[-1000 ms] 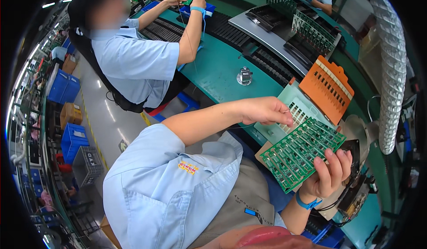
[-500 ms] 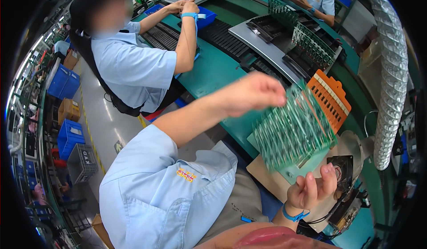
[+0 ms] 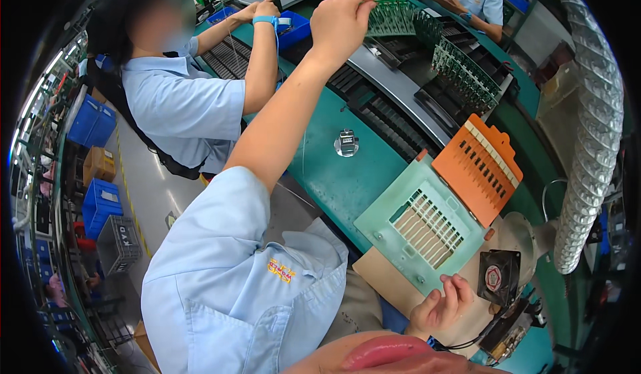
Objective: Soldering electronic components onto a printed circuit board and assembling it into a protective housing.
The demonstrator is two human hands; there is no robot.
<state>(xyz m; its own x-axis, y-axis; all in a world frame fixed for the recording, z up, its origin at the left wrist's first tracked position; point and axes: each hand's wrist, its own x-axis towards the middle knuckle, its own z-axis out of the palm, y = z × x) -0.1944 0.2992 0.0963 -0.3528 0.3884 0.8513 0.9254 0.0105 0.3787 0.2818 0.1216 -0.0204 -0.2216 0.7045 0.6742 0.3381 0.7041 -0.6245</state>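
Note:
My left hand (image 3: pixel 342 27) is stretched out to the far side of the bench, its fingers pinching the edge of a green circuit board panel (image 3: pixel 390 19). The panel hangs beside other upright panels (image 3: pixel 464 70) in a black rack. Close to my body, my right hand (image 3: pixel 444 306) is open and holds nothing, its fingers loosely curled. It is by the near corner of a pale green slotted fixture (image 3: pixel 374 222). The fixture's orange lid (image 3: pixel 484 194) is swung back, and no panel lies on the frame.
A small metal counter (image 3: pixel 346 143) sits on the green bench. A black fan (image 3: pixel 499 277) is right of the fixture, under a silver flexible duct (image 3: pixel 591 140). A co-worker (image 3: pixel 187 100) works at the left with a blue bin (image 3: pixel 297 32); another person (image 3: pixel 467 0) is across.
My left hand has carried the circuit board panel up and away from the fixture to the rack, uncovering the slotted frame. My right hand has lowered slightly toward me.

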